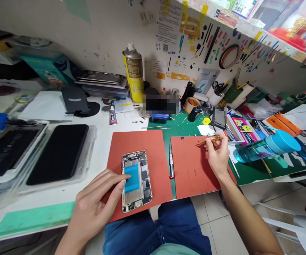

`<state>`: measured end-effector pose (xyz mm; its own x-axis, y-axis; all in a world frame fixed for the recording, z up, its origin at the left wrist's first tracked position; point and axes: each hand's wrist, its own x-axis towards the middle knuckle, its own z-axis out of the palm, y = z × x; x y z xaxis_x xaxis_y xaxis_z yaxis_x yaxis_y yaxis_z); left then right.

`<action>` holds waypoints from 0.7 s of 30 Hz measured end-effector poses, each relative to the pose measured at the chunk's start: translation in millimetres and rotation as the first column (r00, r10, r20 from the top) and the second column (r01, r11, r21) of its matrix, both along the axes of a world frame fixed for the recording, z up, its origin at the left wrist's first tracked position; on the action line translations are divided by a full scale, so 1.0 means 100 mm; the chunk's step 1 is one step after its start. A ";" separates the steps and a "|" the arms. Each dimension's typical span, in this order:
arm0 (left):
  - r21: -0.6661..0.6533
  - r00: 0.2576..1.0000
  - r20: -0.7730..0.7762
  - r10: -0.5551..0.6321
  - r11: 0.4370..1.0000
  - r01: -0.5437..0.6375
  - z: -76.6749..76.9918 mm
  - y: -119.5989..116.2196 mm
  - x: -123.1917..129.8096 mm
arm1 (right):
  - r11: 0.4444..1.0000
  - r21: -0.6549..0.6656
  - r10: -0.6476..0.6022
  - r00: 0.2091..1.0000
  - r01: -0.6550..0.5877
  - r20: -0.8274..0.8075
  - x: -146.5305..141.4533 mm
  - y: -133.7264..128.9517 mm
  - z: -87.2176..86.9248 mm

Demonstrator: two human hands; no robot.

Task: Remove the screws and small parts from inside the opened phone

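The opened phone [136, 181] lies on the left red mat [153, 148], its screen already off and its insides bare. The left hand [94, 205] holds its edge, fingers apart. The right hand [218, 154] has fingers shut on a thin yellow tool [207, 142]. A screwdriver [171, 162] lies between the mats, untouched.

Blurred patches [161, 103] by the wall (another [219, 117] near scissors), contents unreadable.

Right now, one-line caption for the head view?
Left hand steadies an opened phone on a red mat; right hand holds a slim tool.
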<state>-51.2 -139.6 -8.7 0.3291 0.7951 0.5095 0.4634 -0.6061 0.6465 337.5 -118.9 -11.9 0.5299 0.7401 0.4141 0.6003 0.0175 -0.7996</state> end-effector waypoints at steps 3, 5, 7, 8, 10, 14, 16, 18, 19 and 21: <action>0.009 1.000 0.002 -0.005 1.000 0.005 0.01 0.00 0.00 | 1.000 0.011 0.022 0.999 -0.022 -0.026 0.01 0.00 -0.02; 0.013 1.000 0.000 -0.008 1.000 0.008 0.01 0.00 0.00 | 0.999 0.028 0.037 0.998 -0.036 -0.047 0.01 0.01 -0.02; 0.010 1.000 -0.010 -0.010 1.000 0.010 0.00 -0.01 -0.01 | 0.998 0.046 0.041 0.997 -0.038 -0.066 0.01 0.01 0.00; 0.008 1.000 -0.015 -0.010 1.000 0.010 0.00 -0.01 -0.01 | 0.998 0.053 0.042 0.996 -0.038 -0.075 0.01 0.00 0.02; 0.005 1.000 -0.024 -0.008 1.000 0.008 -0.01 -0.01 -0.02 | 0.997 0.061 0.044 0.995 -0.038 -0.093 -0.04 -0.03 0.06; -0.007 0.999 -0.033 0.001 1.000 -0.001 -0.01 0.00 -0.03 | 0.993 0.053 0.108 0.985 -0.101 -0.138 -0.22 -0.19 0.09; -0.014 0.999 -0.032 0.007 1.000 -0.008 -0.01 0.00 -0.04 | 0.982 0.039 0.190 0.973 -0.187 -0.133 -0.32 -0.30 0.05; -0.019 1.000 -0.026 0.015 1.000 -0.016 -0.02 -0.01 -0.05 | 0.973 0.022 0.231 0.969 -0.230 -0.089 -0.39 -0.41 -0.01; -0.022 1.000 -0.021 0.022 1.000 -0.022 -0.03 -0.01 -0.06 | 0.972 0.013 0.234 0.971 -0.233 -0.053 -0.41 -0.45 -0.04; -0.025 0.999 -0.015 0.050 0.998 -0.051 -0.07 -0.01 -0.08 | 0.973 -0.011 0.231 0.972 -0.231 0.034 -0.42 -0.53 -0.09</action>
<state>-59.2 -140.9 -16.0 0.2954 0.8233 0.4847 0.5026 -0.5654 0.6540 295.3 -171.6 -21.2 0.3295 0.8439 0.4235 0.6077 0.1537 -0.7791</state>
